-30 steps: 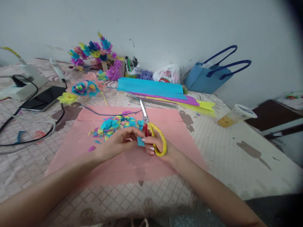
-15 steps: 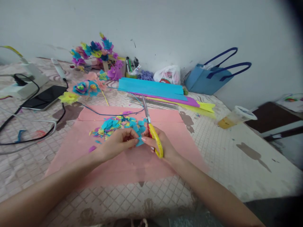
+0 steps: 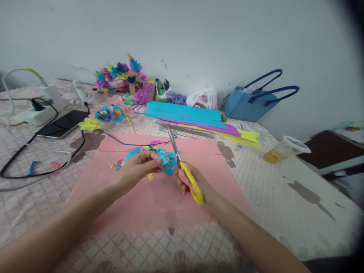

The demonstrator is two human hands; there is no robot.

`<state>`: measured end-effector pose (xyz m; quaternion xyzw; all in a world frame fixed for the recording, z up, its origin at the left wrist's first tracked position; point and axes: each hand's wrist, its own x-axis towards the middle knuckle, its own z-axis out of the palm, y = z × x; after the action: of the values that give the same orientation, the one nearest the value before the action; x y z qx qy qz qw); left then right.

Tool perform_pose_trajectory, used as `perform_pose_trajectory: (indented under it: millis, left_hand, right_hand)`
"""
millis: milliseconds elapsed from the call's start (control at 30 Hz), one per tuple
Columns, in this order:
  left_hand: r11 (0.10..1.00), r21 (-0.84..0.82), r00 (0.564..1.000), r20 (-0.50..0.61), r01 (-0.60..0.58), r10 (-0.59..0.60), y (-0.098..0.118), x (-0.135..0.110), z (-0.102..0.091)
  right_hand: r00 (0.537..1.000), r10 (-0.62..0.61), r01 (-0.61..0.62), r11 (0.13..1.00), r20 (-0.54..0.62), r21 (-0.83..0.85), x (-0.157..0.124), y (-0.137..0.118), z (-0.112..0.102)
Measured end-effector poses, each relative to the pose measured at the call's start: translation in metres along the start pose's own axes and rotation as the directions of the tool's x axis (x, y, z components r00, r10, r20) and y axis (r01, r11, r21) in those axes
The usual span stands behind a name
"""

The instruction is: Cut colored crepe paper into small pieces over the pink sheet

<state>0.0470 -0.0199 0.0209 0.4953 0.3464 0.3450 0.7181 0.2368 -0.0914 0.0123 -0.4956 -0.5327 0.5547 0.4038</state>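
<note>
Between its thumb and fingers my left hand [image 3: 145,165] pinches a small piece of blue paper [image 3: 163,160]. My right hand [image 3: 196,181] is closed around the scissors [image 3: 191,178], which have yellow and red handles. Their blades [image 3: 174,146] point away from me and look closed, a little to the right of the blue piece and apart from it. Beneath both hands lies a pink paper sheet [image 3: 113,212]. A heap of cut paper bits [image 3: 170,167] in blue, yellow and purple rests on it, partly hidden by my left hand.
Blue paper strips [image 3: 182,113] lie behind the sheet. Paper flowers [image 3: 104,113], a phone [image 3: 63,124] and a power strip [image 3: 42,110] with cables are at left. A plastic cup [image 3: 286,149] and a blue bag [image 3: 247,104] stand at right.
My right hand has let go of the blue paper and moved right and down with the scissors. My left hand keeps the blue piece. The view has tilted slightly upward.
</note>
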Motion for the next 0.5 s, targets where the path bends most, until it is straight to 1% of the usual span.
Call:
perform_pose_trajectory:
  millis: [67,133,300,400,500]
  left_hand:
    - [0.998,-0.056,0.999,-0.028,-0.022,0.021,0.005,0.002,-0.004]
    - [0.995,-0.086,0.998,-0.052,-0.050,0.045,0.010,0.003,-0.007]
    - [0.990,-0.098,0.990,-0.105,-0.105,0.094,0.016,0.005,-0.013]
    - [0.988,-0.089,0.987,-0.111,-0.123,0.113,0.018,0.006,-0.015]
    - [0.987,-0.090,0.987,-0.100,-0.131,0.122,0.018,0.006,-0.016]
  right_hand:
    - [0.999,0.036,-0.033,0.996,0.041,-0.077,-0.004,-0.002,-0.002]
    - [0.996,0.050,-0.040,0.992,0.078,-0.117,-0.006,-0.004,-0.004]
    - [0.991,0.049,-0.029,0.988,0.128,-0.151,-0.009,-0.010,-0.004]
    - [0.991,0.045,-0.022,0.983,0.123,-0.182,-0.010,-0.013,-0.002]
    - [0.995,0.051,-0.030,0.973,0.087,-0.230,-0.011,-0.016,-0.001]
